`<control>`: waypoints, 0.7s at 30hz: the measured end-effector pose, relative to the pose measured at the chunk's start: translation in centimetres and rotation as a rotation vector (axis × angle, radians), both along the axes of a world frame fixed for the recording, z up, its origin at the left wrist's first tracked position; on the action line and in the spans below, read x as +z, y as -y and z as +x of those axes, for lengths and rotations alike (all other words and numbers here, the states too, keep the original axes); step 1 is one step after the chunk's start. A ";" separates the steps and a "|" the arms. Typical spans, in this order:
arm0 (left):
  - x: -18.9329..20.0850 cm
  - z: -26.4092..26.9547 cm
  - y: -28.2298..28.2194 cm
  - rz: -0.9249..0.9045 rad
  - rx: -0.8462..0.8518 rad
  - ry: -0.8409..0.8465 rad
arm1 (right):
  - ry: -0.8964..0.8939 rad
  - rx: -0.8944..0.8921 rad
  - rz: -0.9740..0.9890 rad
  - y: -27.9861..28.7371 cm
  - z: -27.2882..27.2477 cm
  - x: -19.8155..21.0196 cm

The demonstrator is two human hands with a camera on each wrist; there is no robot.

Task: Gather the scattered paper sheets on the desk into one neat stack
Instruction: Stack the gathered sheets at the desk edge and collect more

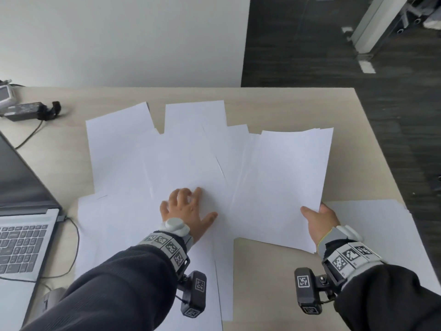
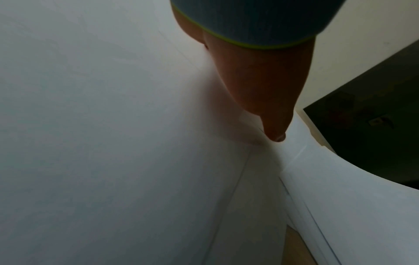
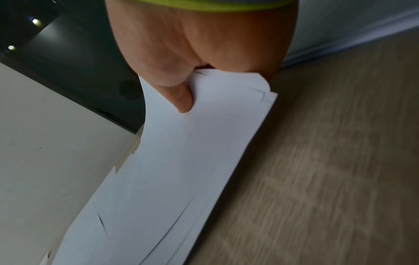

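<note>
White paper sheets [image 1: 119,144] lie fanned and overlapping across the wooden desk [image 1: 262,108]. My left hand [image 1: 188,209] rests on the middle sheets, its fingertips bent down onto the paper and its thumb spread to the right. The left wrist view shows that thumb [image 2: 267,89] lying on the white sheets [image 2: 90,143]. My right hand [image 1: 319,218] pinches a bundle of sheets [image 1: 281,182] at its near right corner, thumb on top. In the right wrist view the thumb [image 3: 181,96] presses the bundle [image 3: 181,161], which is lifted off the desk [image 3: 317,161]. One more sheet [image 1: 372,223] lies under my right wrist.
An open laptop [image 1: 21,211] stands at the left, with a cable [image 1: 74,247] running from it. A power adapter [image 1: 23,111] lies at the back left. The desk's right edge [image 1: 381,151] drops to dark floor. A wall runs behind the desk.
</note>
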State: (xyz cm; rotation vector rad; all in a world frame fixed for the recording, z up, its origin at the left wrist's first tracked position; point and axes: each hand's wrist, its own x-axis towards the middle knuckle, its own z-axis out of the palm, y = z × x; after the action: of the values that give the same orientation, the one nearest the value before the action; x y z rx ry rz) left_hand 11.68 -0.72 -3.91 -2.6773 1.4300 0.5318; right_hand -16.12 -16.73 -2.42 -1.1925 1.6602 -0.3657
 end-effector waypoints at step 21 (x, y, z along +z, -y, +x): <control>0.3 2.1 0.3 -0.099 0.354 -0.124 | 0.110 -0.014 0.058 -0.9 -3.0 0.0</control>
State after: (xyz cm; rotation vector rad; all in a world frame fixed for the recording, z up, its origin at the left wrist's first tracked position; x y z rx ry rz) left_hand 13.81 -1.03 -3.56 -3.0463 1.0303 0.6761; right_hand -19.16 -15.88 -2.45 -1.0986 1.5747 -0.3827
